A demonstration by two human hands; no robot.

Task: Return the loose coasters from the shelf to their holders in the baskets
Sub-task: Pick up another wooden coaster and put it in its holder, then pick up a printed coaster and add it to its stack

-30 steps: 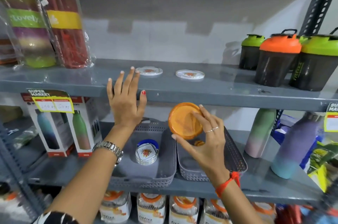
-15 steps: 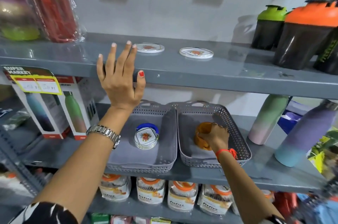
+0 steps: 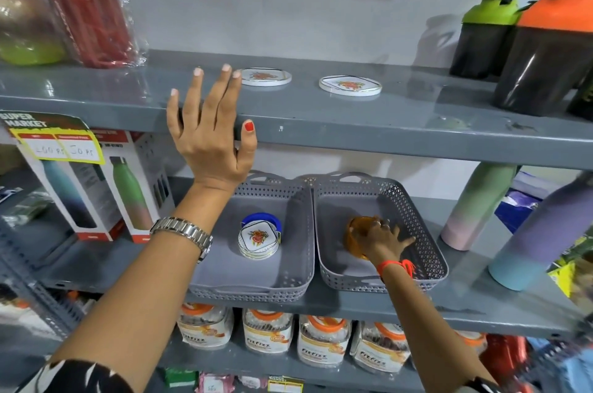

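Observation:
Two white round coasters with a red flower print lie loose on the upper grey shelf: one [image 3: 268, 76] just right of my fingertips, the other [image 3: 350, 85] further right. My left hand [image 3: 211, 132] is raised flat against the shelf edge, fingers spread, holding nothing. Below, the left grey basket [image 3: 288, 288] holds a blue holder [image 3: 261, 221] with a stack of matching white coasters [image 3: 259, 240]. In the right grey basket [image 3: 426, 251] my right hand [image 3: 383, 240] grips an orange coaster [image 3: 354, 233] low inside; whether an orange holder lies under it is hidden.
Wrapped bottles [image 3: 80, 4] stand at the upper shelf's left end, shaker bottles [image 3: 542, 49] at its right. Boxed bottles [image 3: 106, 187] sit left of the baskets, pastel bottles [image 3: 478, 203] to the right. Jars [image 3: 266, 335] line the shelf below.
My right hand has brought the orange coaster down from in front of the shelf edge into the right basket. My left hand stayed at the upper shelf's edge. The camera moved closer.

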